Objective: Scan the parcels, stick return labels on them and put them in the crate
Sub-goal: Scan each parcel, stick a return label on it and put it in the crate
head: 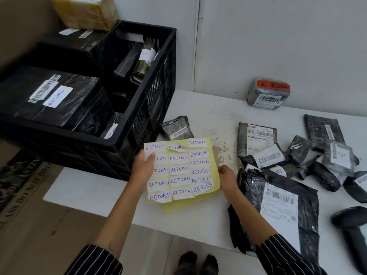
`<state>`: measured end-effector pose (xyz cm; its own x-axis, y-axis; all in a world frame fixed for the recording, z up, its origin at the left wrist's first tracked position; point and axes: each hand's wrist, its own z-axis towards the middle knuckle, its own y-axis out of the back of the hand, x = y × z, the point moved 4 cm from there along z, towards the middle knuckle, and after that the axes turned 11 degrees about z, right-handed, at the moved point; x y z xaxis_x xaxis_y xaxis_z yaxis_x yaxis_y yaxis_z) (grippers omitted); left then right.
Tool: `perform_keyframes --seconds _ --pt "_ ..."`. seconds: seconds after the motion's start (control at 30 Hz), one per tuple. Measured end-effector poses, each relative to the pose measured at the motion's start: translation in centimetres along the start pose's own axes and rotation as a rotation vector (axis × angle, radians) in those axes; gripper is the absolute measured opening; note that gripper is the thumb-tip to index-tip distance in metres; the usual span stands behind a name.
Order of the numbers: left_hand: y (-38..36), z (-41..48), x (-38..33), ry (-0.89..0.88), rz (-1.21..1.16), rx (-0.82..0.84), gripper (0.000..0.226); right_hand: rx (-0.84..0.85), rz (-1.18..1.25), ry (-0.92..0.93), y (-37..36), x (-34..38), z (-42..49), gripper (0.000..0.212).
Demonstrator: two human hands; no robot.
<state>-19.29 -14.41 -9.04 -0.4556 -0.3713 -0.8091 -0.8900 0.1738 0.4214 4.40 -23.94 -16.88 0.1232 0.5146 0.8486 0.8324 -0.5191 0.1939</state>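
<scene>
Return-label sheet [179, 169]: a yellow backing sheet with three columns of white stickers handwritten RETURN, held over the desk [198, 219] just right of the crate [156, 100]. Whether it is lifted or lying flat cannot be told. Your left hand [142, 167] grips its left edge, thumb laid on the upper-left stickers. Your right hand [227, 175] pinches the right edge. The sheet's long axis runs away from you, its far end leaning slightly left, and the writing reads upright from your side. One sticker [177, 147] at the top of the middle column curls partly off the backing. A second yellow sheet [172, 208] shows beneath the near edge.

The black lattice crate holds three parcels:
- a large flat black parcel [53, 96], with a barcode strip and a RETURN sticker on its upper face;
- a bottle-shaped parcel [144, 60], leaning toward the right wall;
- a small dark parcel [111, 128] in the near corner, its sticker only partly legible.

On the desk lie:
- a small parcel [177, 129] beside the crate;
- a large black mailer [282, 211] by your right forearm;
- a heap of dark parcels [301, 155];
- a grey parcel [268, 94] with an orange tag, against the wall;
- a black scanner [349, 225] at the right edge.
</scene>
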Motion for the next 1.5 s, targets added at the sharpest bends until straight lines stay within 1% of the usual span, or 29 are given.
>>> perform_keyframes --seconds 0.03,0.1,0.17,0.23,0.33,0.4,0.47,0.53,0.57,0.63,0.7,0.77,0.83,0.9,0.97,1.07,1.13,1.2,1.27,1.33,1.4,1.43,1.5 --pt "-0.2 0.2 0.9 0.026 0.0 0.003 0.02 -0.019 0.018 -0.003 0.2 -0.1 0.1 0.009" --pt "-0.7 0.5 2.3 0.068 0.006 0.0 0.021 -0.071 0.058 0.005 0.9 -0.1 0.2 0.017" --pt "-1.3 0.8 3.5 0.106 0.01 -0.006 0.019 -0.136 0.028 0.07 1.8 0.4 -0.1 0.02" --pt "-2.1 1.0 4.6 0.141 0.023 -0.006 0.02 -0.188 -0.031 0.145 2.6 1.0 -0.7 0.02" --pt "-3.0 1.0 5.6 0.154 0.126 -0.014 0.022 -0.189 -0.093 0.258 2.7 1.5 -1.5 0.016" --pt "-3.2 0.5 5.5 0.09 0.271 -0.061 0.031 -0.16 -0.144 0.34 2.0 1.8 -1.9 0.015" --pt "-3.3 -0.4 5.2 -0.031 0.484 -0.157 0.052 -0.102 -0.234 0.444 0.8 2.1 -2.0 0.013" --pt "-3.5 -1.3 4.9 -0.193 0.708 -0.219 0.069 0.001 -0.315 0.513 -1.2 2.6 -1.9 0.013" --pt "-4.0 -1.7 4.9 -0.275 0.784 -0.205 0.072 0.057 -0.347 0.533 -2.3 2.9 -1.8 0.013" --pt "-5.0 -1.8 5.4 -0.39 0.873 -0.112 0.072 0.142 -0.421 0.582 -4.6 3.3 -1.3 0.013" --pt "-5.8 -1.5 6.2 -0.425 0.981 0.004 0.08 0.183 -0.524 0.62 -6.8 3.5 -0.6 0.014" --pt "-6.4 -1.0 7.1 -0.407 1.075 0.08 0.089 0.187 -0.655 0.636 -8.4 3.3 0.2 0.021" --pt "-6.6 -0.6 7.7 -0.35 1.111 0.133 0.095 0.172 -0.792 0.627 -9.5 2.9 0.9 0.026" --pt "-6.7 -0.3 8.1 -0.303 1.132 0.168 0.098 0.152 -0.872 0.668 -10.3 3.0 1.0 0.021" --pt "-6.8 -0.2 8.3 -0.29 1.154 0.184 0.099 0.119 -0.902 0.704 -10.8 3.1 1.0 0.015" --pt "-6.9 -0.1 8.2 -0.279 1.172 0.206 0.098 0.089 -0.953 0.732 -10.9 3.3 1.1 0.027" --pt "-7.1 -0.1 8.1 -0.264 1.18 0.224 0.098 0.105 -0.935 0.748 -10.7 3.7 0.8 0.027" --pt "-7.1 0.0 7.9 -0.251 1.181 0.235 0.098 0.116 -0.897 0.774 -10.6 3.9 0.6 0.023" --pt "-7.2 0.0 7.8 -0.246 1.182 0.237 0.098 0.115 -0.856 0.805 -10.5 4.1 0.4 0.014" --pt "-7.1 -0.1 7.8 -0.241 1.181 0.236 0.098 0.135 -0.848 0.798 -10.4 4.1 0.4 0.003" --pt "-7.1 0.0 7.9 -0.233 1.178 0.237 0.099 0.189 -0.877 0.738 -10.2 4.1 0.1 0.012" --pt "-7.0 0.0 7.8 -0.229 1.18 0.24 0.099 0.218 -0.845 0.7 -10.0 4.2 0.0 0.012" --pt "-7.0 0.0 7.7 -0.225 1.19 0.249 0.1 0.261 -0.688 0.625 -9.3 4.4 -0.2 0.006"
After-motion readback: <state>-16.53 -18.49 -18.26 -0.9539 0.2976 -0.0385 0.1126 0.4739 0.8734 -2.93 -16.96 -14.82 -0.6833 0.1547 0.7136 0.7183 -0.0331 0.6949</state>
